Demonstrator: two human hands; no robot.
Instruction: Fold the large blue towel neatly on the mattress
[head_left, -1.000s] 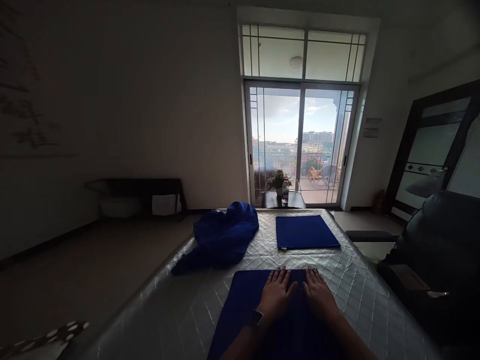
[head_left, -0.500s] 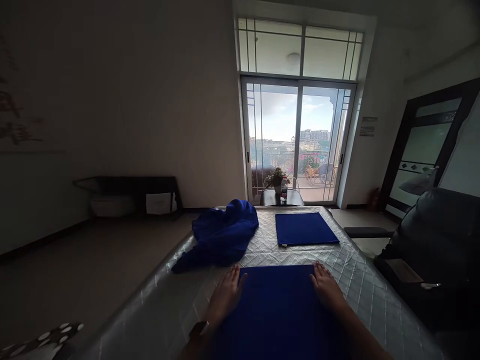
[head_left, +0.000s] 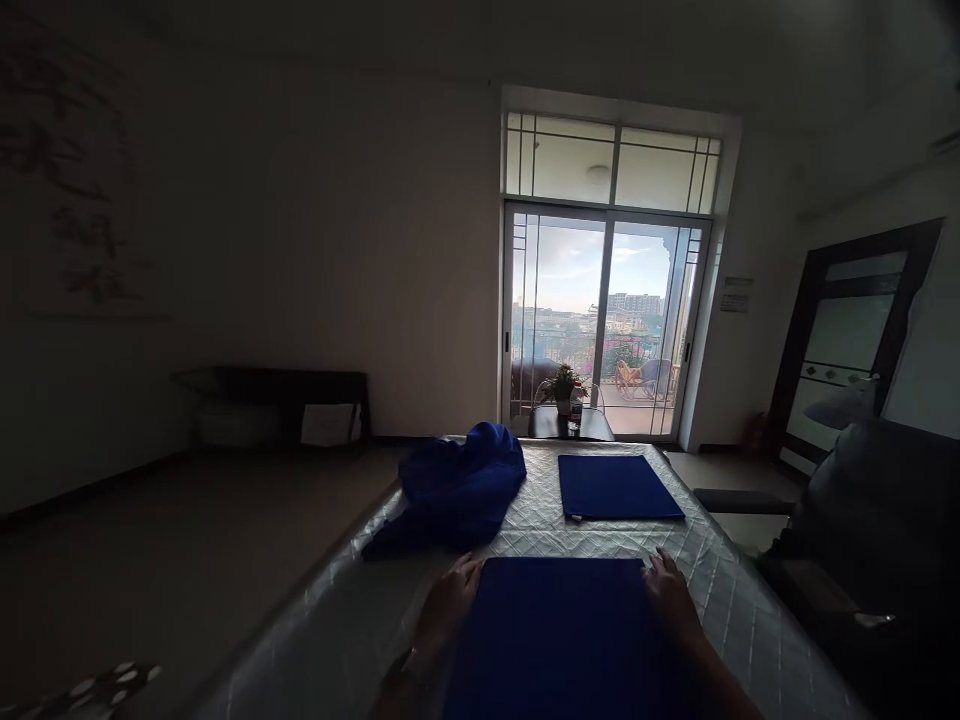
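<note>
A flat, square-edged blue cloth (head_left: 559,635) lies in front of me on the silver quilted table cover. My left hand (head_left: 452,597) is at its far left corner, fingers curled in and closed on the edge. At the far right corner my right hand (head_left: 670,592) pinches the cloth the same way, its thumb hidden in part. Beyond it lies a second flat blue cloth (head_left: 621,487) with a small white tag on its near edge. To its left sits a crumpled heap of blue cloth (head_left: 461,480).
The silver quilted cover (head_left: 750,600) drapes over the table edges. A dark armchair (head_left: 877,520) stands at the right. Past the far end, a small table (head_left: 555,425) holds a potted plant (head_left: 564,388) and a bottle (head_left: 576,408), before a sliding glass door (head_left: 606,320).
My hands have gone from lying flat with outstretched fingers on the cloth's sides to curled fingers gripping its far corners. The camera view has tilted up.
</note>
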